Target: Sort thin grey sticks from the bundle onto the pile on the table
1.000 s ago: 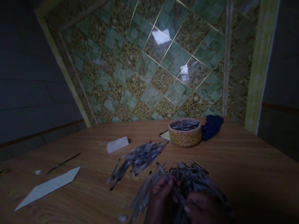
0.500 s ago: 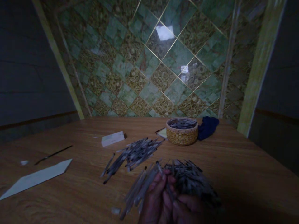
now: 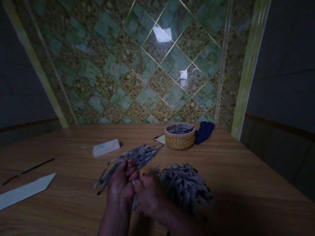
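Observation:
My left hand [image 3: 120,185] is closed in front of the middle pile of thin pen-like sticks [image 3: 144,154], greyish with dark ends. Pressed up against it from the right is my right hand [image 3: 151,193], its fingers also closed. What the two hands grip between them is hidden by the fingers. Pale sticks [image 3: 134,201] show partly below the hands. A larger, tangled heap of the same kind of sticks [image 3: 184,183] lies just right of my right hand.
A round woven basket [image 3: 180,139] full of such sticks stands at the back, beside a dark blue cloth [image 3: 204,131]. A white box [image 3: 106,148] is left of the middle pile. Farther left lie a thin dark tool [image 3: 28,171] and a pale flat strip [image 3: 27,191].
Both hands have moved left and up the table, over the near sticks. The slim dark-tipped stick seen between the fingers before is now hidden. The view has turned a little to the right.

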`<state>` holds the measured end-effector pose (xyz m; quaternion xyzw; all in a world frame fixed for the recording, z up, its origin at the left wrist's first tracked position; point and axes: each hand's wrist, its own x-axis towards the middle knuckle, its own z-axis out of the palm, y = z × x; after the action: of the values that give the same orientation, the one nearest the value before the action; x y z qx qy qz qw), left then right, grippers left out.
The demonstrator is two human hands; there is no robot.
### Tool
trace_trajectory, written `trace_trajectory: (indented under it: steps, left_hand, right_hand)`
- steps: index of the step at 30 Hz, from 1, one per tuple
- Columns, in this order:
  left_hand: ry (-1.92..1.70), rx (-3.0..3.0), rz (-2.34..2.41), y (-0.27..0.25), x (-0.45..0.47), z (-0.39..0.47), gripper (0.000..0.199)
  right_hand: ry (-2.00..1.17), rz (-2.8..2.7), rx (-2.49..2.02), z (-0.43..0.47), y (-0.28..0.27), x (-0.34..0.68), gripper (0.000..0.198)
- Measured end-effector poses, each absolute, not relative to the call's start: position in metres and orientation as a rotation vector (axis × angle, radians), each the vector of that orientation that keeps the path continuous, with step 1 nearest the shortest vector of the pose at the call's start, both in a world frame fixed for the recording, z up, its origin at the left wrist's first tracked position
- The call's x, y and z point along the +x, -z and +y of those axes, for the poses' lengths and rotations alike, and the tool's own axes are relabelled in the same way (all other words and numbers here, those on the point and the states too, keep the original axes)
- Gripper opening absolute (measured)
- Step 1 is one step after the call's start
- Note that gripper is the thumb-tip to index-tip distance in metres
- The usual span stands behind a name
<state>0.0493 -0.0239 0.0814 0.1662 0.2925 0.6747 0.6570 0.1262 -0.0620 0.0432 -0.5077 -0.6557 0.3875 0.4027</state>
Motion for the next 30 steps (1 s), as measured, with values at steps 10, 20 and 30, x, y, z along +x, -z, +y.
trace_trajectory:
  steps: [10, 20, 30]
  left_hand:
    - [-1.701, 0.301, 0.58, -0.074, 0.022, -0.004, 0.033]
    - [-1.314, 0.506, 0.719, -0.045, 0.042, -0.011, 0.026]
    - [-0.895, 0.694, 0.789, -0.012, 0.084, -0.024, 0.021]
  right_hand:
    - [-0.707, -1.871, -1.569, -0.102, -0.028, 0.15, 0.031]
    - [-0.322, -2.022, -1.85, -0.092, 0.023, 0.267, 0.023]
    - [-0.348, -1.958, -1.883, -0.074, 0.038, 0.289, 0.026]
